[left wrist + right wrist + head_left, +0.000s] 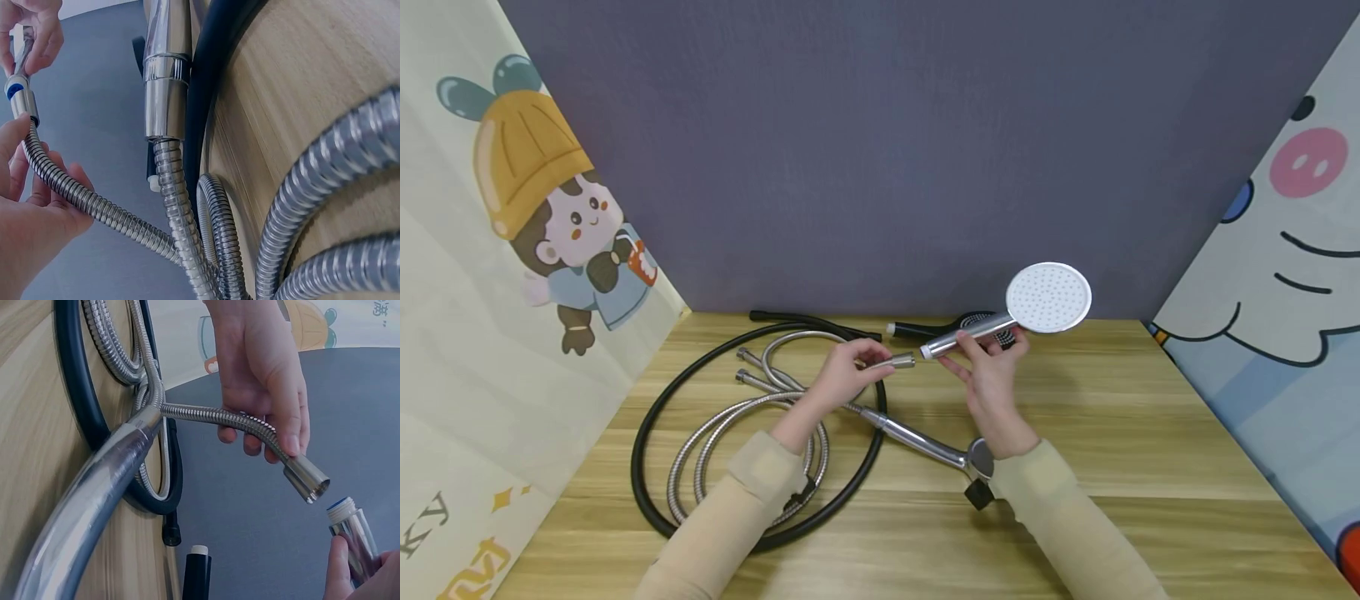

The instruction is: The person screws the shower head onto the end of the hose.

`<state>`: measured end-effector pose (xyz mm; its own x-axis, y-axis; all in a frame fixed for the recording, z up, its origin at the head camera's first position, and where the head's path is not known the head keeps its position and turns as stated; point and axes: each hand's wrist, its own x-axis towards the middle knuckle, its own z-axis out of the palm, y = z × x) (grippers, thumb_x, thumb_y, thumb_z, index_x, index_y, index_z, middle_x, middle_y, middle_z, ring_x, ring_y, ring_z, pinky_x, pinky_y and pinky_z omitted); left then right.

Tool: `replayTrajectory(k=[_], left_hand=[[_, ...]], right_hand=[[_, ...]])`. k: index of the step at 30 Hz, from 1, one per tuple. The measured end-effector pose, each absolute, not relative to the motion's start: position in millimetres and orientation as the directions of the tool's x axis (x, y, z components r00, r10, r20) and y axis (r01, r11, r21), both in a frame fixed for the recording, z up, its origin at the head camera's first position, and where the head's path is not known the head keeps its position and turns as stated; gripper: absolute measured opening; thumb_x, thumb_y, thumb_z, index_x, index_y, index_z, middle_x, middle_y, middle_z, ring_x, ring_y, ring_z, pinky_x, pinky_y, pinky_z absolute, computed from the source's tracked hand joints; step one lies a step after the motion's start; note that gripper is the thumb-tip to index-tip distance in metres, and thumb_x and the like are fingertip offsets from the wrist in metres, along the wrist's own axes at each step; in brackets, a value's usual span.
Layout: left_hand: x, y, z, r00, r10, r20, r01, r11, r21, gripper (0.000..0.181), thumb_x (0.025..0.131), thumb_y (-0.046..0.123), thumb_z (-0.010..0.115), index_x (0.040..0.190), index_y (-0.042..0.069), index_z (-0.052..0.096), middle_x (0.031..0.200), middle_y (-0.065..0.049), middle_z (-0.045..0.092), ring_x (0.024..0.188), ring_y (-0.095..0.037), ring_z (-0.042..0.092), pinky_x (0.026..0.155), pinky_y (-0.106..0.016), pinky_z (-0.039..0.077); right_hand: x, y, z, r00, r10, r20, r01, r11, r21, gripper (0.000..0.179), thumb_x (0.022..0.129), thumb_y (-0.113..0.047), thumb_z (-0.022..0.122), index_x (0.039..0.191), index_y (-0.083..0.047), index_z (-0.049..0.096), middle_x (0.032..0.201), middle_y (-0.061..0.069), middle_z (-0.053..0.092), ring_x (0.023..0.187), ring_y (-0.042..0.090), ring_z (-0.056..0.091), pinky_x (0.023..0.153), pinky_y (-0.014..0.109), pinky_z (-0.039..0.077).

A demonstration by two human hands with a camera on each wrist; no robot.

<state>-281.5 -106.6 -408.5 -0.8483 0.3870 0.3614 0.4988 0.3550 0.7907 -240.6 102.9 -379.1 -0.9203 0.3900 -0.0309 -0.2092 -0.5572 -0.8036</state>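
Metal hose end faces the chrome hand shower across a small gap

The white-faced chrome hand shower point(1028, 307) is held above the bench point(1112, 450), tilted, its white threaded end point(926, 352) pointing left. The right-hand grip point(992, 387) is closed around its handle. Just left of the hand shower, the left-hand grip point(842, 375) pinches a silver corrugated hose point(75, 187) right behind its metal connector point(306, 479). That connector's open mouth faces the thread, near it but not touching. The right wrist view shows a blue ring at the thread's tip.

Behind the hand shower and partly hidden by it lies a black hand shower point(921, 331). On the bench nearer the person than the held one lies a second chrome hand shower point(925, 442), joined to a metal hose. Well to the left of the held one, a black hose point(638, 450) loops around coiled silver hose point(673, 479)
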Motion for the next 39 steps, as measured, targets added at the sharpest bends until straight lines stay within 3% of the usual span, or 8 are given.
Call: replayTrajectory(k=[15,30,39], left_hand=[[-278.6,-97.1,-408.6,-0.871,0.337,0.358,0.467,0.340,0.816,0.018,0.079,0.017,0.077,0.093,0.010,0.069,0.081,-0.002,0.065,0.071,-0.013,0.055,0.062,-0.023,0.047],[-276.6,-90.7,-411.0,-0.888,0.288,0.357,0.437,0.296,0.849,0.021,0.078,0.014,0.077,0.096,0.006,0.070,0.091,-0.006,0.068,0.073,-0.012,0.058,0.065,-0.023,0.051],[-276.1,-88.7,-411.4,-0.892,0.297,0.341,0.424,0.283,0.861,0.022,0.080,0.017,0.076,0.098,0.008,0.069,0.086,-0.006,0.068,0.071,-0.015,0.058,0.061,-0.021,0.047]], right_hand=[[-240.5,93.3,-386.7,-0.912,0.411,0.008,-0.252,-0.545,-0.800,0.080,0.086,0.004,0.063,0.133,-0.029,0.009,0.104,0.006,0.049,0.083,0.018,0.061,0.073,0.046,0.055],[-239.3,91.7,-387.3,-0.902,0.430,0.030,-0.277,-0.525,-0.805,0.078,0.086,0.003,0.063,0.133,-0.028,0.009,0.108,0.008,0.047,0.086,0.021,0.060,0.073,0.045,0.056],[-240.4,89.8,-387.9,-0.893,0.449,0.021,-0.282,-0.523,-0.804,0.078,0.086,0.002,0.064,0.132,-0.028,0.009,0.106,0.007,0.047,0.081,0.019,0.060,0.072,0.044,0.056]])
